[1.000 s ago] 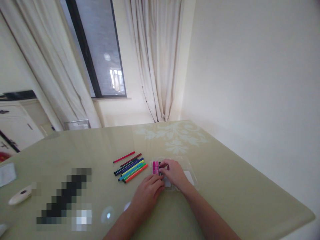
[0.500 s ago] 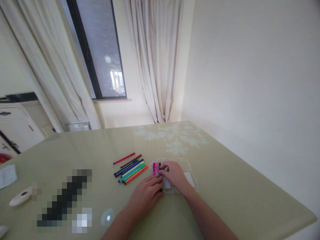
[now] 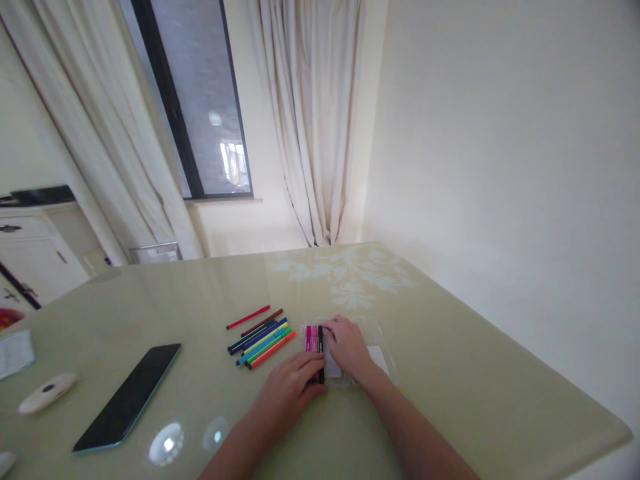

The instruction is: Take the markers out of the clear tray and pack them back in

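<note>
A clear plastic pen case [image 3: 383, 347] lies on the green table [image 3: 450, 373] with two pink pens [image 3: 311, 337] and a black pen [image 3: 321, 353] in its left end. My left hand [image 3: 290, 387] rests on the near ends of these pens, fingers bent over them. My right hand [image 3: 347, 347] lies on the case just right of the black pen, fingertips touching it. A row of several loose coloured pens [image 3: 263, 337] lies on the table to the left of the case.
A dark phone [image 3: 127, 397] lies face up at the left. Further left are a white oval object [image 3: 47, 392] and a folded cloth [image 3: 15, 353]. The table's right edge runs beside a bare wall. Curtains and a window stand behind.
The black pen now lies fully visible beside the pink pens. My right hand has shifted slightly right, off the pens' far ends. My left hand stays on their near ends.
</note>
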`<state>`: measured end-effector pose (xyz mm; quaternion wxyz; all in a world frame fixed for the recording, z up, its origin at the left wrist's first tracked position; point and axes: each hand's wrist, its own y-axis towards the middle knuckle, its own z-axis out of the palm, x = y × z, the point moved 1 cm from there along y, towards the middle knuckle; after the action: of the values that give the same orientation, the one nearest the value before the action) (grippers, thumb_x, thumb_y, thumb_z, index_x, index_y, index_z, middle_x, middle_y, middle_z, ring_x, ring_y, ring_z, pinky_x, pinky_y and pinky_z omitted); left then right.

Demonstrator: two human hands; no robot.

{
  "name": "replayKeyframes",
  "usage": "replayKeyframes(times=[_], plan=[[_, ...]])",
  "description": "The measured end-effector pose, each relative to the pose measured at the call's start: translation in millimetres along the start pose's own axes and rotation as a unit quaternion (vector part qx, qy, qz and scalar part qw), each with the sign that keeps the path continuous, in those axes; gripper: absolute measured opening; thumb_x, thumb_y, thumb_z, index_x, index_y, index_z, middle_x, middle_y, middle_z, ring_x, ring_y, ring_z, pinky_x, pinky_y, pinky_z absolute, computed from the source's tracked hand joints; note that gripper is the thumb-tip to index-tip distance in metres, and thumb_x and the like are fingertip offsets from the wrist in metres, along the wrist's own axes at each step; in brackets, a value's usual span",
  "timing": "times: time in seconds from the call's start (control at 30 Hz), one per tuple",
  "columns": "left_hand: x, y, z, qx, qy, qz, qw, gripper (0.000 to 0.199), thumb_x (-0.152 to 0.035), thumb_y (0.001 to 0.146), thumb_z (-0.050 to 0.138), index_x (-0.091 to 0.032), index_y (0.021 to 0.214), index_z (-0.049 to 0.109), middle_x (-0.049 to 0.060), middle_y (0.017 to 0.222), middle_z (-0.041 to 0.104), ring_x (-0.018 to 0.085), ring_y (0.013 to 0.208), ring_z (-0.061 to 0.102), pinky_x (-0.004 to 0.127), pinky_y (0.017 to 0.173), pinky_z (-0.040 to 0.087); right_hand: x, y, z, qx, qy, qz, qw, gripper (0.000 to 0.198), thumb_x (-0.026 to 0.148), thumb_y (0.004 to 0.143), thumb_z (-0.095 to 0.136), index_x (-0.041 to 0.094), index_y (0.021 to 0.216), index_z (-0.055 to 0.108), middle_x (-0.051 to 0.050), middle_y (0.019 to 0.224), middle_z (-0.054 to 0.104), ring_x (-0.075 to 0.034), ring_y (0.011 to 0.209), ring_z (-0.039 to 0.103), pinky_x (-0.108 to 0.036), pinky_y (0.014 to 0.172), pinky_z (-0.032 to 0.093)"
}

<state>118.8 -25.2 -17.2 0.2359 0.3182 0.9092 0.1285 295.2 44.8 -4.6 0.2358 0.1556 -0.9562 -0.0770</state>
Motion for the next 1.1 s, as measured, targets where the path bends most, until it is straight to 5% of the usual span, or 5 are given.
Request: replayKeyframes(times=[0.17,0.27,0.63,0.87,1.1], plan=[[24.9,-1.0,-18.9,-0.102,0.078,-0.128,0.983,0.021,-0.028,0.101,0.05,-0.024,0.105,0.07,0.006,0.106,0.072,0.024,0.102,0.066,0.041,0.094,0.054,-1.0,-1.5,0.8,-0.019,0.051,-0.001,0.999,0.032,0.018,0.098,0.048,0.02,0.121,0.071,-0.009,0.116,0.073,-0.022,0.107,0.064,-0.032,0.096,0.043],[40.0,-5.0,-26.5,-0.102,0.151,-0.202,0.962,0.021,-0.03,0.099,0.049,-0.021,0.098,0.068,0.008,0.101,0.069,0.027,0.1,0.064,0.043,0.089,0.052,-1.1,-1.1,-0.6,-0.026,0.072,-0.001,0.997,0.03,0.017,0.097,0.05,0.018,0.116,0.073,-0.009,0.114,0.073,-0.022,0.107,0.064,-0.032,0.096,0.043],[38.2,-4.9,-24.6,-0.096,0.114,-0.211,0.966,0.023,-0.033,0.1,0.045,-0.022,0.089,0.062,0.007,0.096,0.067,0.026,0.096,0.065,0.039,0.088,0.05,12.0,-5.1,-1.7,-0.051,0.223,-0.019,0.973,0.019,0.024,0.096,0.056,0.02,0.103,0.074,-0.007,0.099,0.075,-0.02,0.093,0.066,-0.03,0.087,0.047],[13.2,0.6,-18.0,-0.118,-0.078,-0.178,0.974,0.025,-0.042,0.103,0.044,-0.026,0.106,0.062,0.004,0.098,0.074,0.022,0.088,0.071,0.033,0.078,0.055,22.6,-3.4,4.6,0.027,0.494,-0.002,0.869,0.031,0.047,0.086,0.069,0.018,0.089,0.075,-0.002,0.078,0.073,-0.019,0.075,0.068,-0.029,0.07,0.051],[8.9,1.2,-18.7,-0.178,-0.088,-0.18,0.963,0.031,-0.045,0.101,0.048,-0.023,0.11,0.068,0.005,0.095,0.074,0.023,0.082,0.069,0.035,0.078,0.057,13.4,1.4,-7.4,-0.018,0.639,0.081,0.764,0.048,0.05,0.07,0.086,0.019,0.104,0.072,-0.005,0.089,0.077,-0.022,0.084,0.072,-0.036,0.083,0.055]])
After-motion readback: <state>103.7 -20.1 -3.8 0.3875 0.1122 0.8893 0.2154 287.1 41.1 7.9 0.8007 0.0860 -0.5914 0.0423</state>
